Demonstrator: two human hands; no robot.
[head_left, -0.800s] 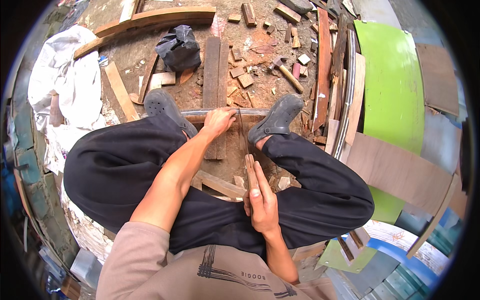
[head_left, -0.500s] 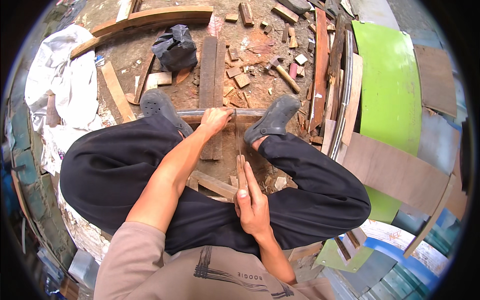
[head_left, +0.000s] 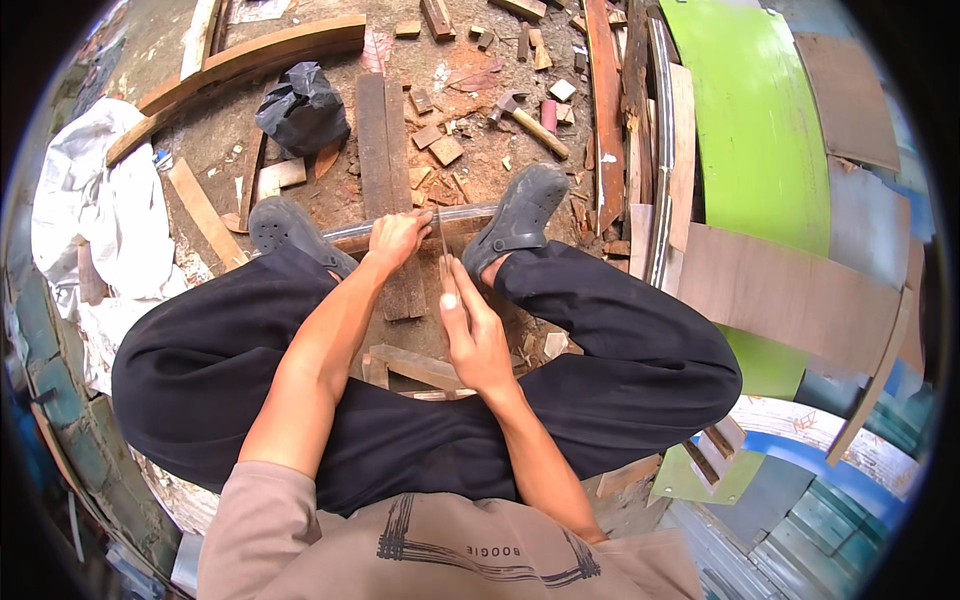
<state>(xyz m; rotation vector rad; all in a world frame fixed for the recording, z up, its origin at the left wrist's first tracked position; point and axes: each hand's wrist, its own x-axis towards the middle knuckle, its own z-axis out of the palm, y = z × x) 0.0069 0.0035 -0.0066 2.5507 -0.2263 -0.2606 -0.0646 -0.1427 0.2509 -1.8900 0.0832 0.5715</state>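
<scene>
A hand saw with a wooden handle is in my right hand (head_left: 476,338), which is closed around that handle. Its thin saw blade (head_left: 445,236) points away from me and crosses a narrow wooden strip (head_left: 470,222) lying sideways between my feet. My left hand (head_left: 397,240) grips the strip just left of the blade. Both grey clogs, the left clog (head_left: 292,232) and the right clog (head_left: 522,212), rest against the strip near its ends. Beneath it, a dark plank (head_left: 378,150) runs away from me. The saw's teeth are too fine to make out.
Ahead lie a claw hammer (head_left: 530,125), several wood offcuts (head_left: 445,150) and a black plastic bag (head_left: 303,108). Long boards (head_left: 606,120) and a green panel (head_left: 760,130) line the right side. A white sack (head_left: 90,200) and a curved beam (head_left: 240,70) are at the left.
My right hand has pushed the saw forward, so the handle is now much closer to the strip. My left hand still holds the strip. The view has shifted slightly.
</scene>
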